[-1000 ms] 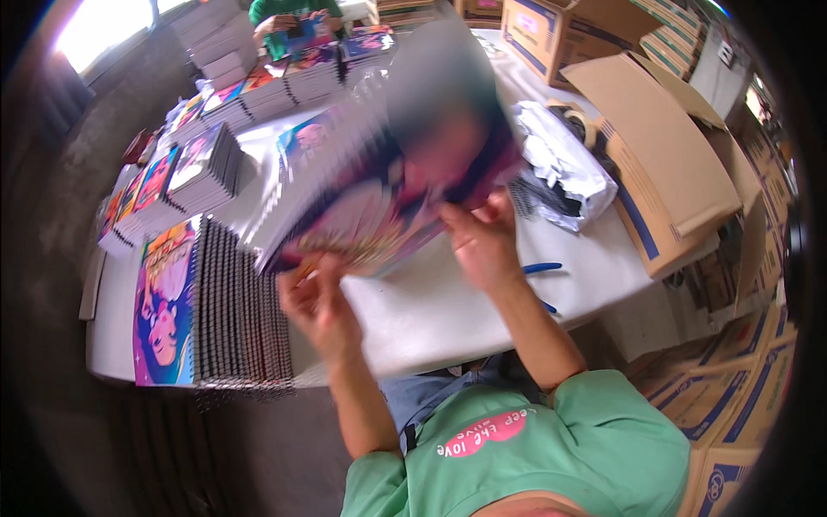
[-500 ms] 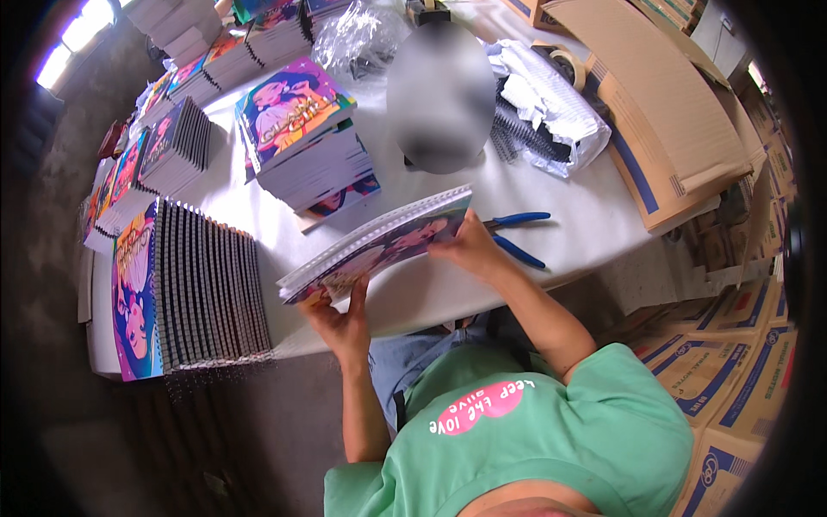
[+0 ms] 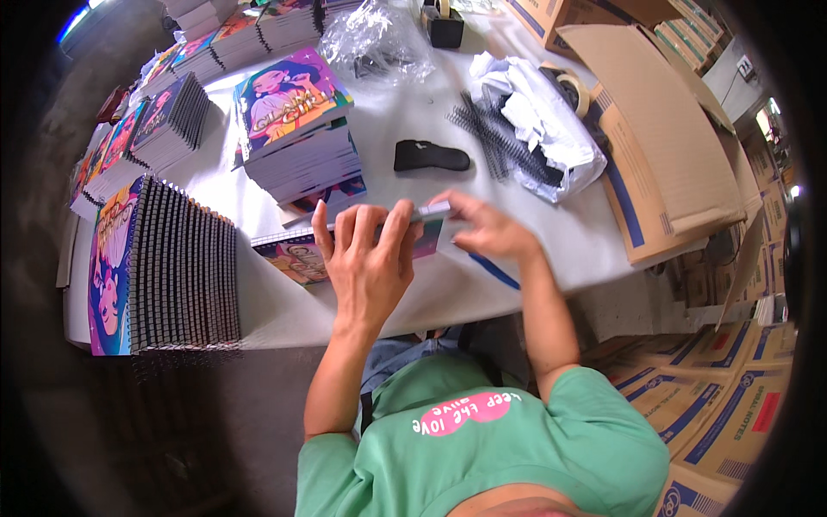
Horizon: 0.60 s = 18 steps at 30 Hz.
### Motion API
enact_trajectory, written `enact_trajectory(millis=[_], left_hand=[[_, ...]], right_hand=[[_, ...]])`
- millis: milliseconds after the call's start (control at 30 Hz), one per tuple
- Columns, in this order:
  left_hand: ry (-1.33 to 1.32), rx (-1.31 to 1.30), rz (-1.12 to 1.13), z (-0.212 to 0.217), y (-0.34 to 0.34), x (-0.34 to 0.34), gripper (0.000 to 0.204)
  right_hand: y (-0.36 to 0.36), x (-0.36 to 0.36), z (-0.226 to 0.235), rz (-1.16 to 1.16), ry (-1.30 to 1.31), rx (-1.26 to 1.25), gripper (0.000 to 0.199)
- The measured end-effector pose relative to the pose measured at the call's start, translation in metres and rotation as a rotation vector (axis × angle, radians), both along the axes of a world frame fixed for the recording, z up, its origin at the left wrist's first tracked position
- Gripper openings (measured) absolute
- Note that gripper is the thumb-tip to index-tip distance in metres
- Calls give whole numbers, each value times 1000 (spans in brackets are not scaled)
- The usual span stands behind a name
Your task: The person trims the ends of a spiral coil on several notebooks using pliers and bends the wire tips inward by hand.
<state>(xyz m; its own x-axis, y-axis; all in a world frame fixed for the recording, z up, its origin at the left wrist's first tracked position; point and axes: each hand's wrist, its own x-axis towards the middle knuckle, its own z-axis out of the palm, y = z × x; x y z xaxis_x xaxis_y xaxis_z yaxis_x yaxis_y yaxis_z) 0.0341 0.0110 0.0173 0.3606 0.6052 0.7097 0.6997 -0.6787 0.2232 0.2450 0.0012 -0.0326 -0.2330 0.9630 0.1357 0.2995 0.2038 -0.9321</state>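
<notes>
An unbound-looking notebook (image 3: pixel 297 263) with a colourful illustrated cover stands on its long edge on the table, a row of holes or white edging along its top. My left hand (image 3: pixel 366 258) grips it from above, fingers laid over the top edge. At the notebook's right end is my right hand (image 3: pixel 495 231), slightly blurred, its forefinger at the top corner and its thumb apart below. Beneath that hand a blue handle of the pliers (image 3: pixel 494 270) shows; their jaws are hidden. Just behind the notebook rises a stack of similar notebooks (image 3: pixel 301 164).
Spiral-bound notebooks (image 3: pixel 183 267) are stacked at the left front edge, with more stacks (image 3: pixel 172 125) behind. A black elongated object (image 3: pixel 431 157) lies mid-table. Black spiral coils (image 3: pixel 495 133), a white plastic bag (image 3: pixel 577 172), clear wrap (image 3: pixel 375 43), a tape dispenser (image 3: pixel 444 28) and an open carton (image 3: pixel 659 146) stand farther off.
The notebook has gone from tilted in both hands to upright on its edge. My left hand has moved from its lower corner onto its top; my right hand has loosened at the right end.
</notes>
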Motion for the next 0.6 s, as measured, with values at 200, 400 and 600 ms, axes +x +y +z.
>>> enact_trajectory(millis=[200,400,600], left_hand=[[-16,41,-79,-1,0,-1,35],[-43,24,-111,-1,5,-4,39],[-32,59,-94,-4,8,-4,39]], right_hand=[[110,86,-7,-735,-885,232,32],[127,94,25,-702,-1105,102,18],[113,92,65,-475,-965,198,20]])
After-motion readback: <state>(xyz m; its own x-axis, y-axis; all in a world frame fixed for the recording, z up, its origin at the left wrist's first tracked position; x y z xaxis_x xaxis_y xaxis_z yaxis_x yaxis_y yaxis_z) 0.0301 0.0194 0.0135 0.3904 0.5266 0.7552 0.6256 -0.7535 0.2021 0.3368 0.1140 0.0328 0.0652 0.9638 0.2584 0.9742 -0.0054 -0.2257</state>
